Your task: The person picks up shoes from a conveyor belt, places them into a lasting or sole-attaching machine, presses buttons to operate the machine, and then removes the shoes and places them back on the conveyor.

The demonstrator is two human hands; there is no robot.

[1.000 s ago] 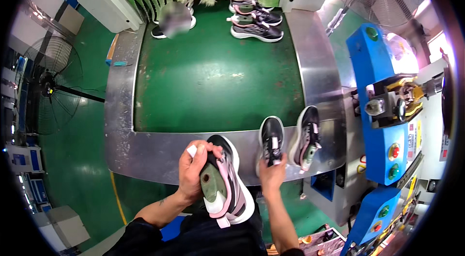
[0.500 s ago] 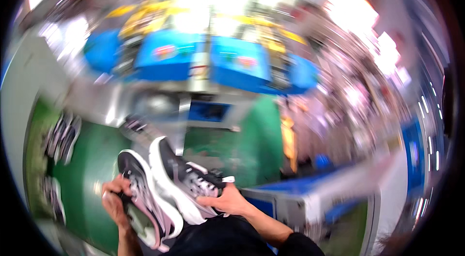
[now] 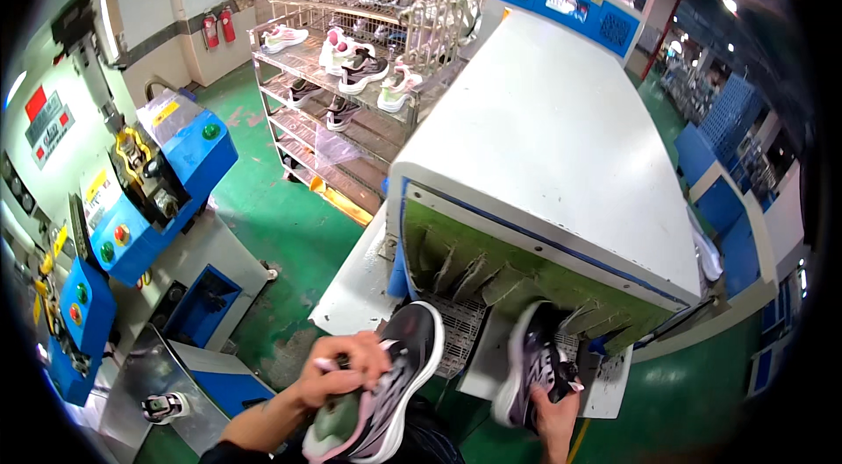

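Note:
My left hand [image 3: 340, 369] is closed around the heel and collar of a black, pink and white sneaker [image 3: 410, 363], its toe pointing away from me. In my right hand [image 3: 554, 418] is a matching sneaker [image 3: 526, 359], gripped at the heel end. The right-hand sneaker's toe is at the frayed lower edge of a green strip curtain [image 3: 438, 240], over the mouth of a large white machine [image 3: 544, 122]. A metal mesh conveyor [image 3: 463, 337] shows under the curtain, between the two shoes.
Far left stands a machine with blue button boxes [image 3: 132, 236]. A single shoe [image 3: 165, 408] lies on the metal table [image 3: 132, 376] at lower left. Beyond is a wire rack [image 3: 289, 60] with several sneakers. Two fire extinguishers [image 3: 219, 27] hang on the wall.
My view has swung to the right, from the blue-boxed machine to the white machine. The sneakers, side by side before, are now apart, the right one at the curtain. Both hands keep their hold.

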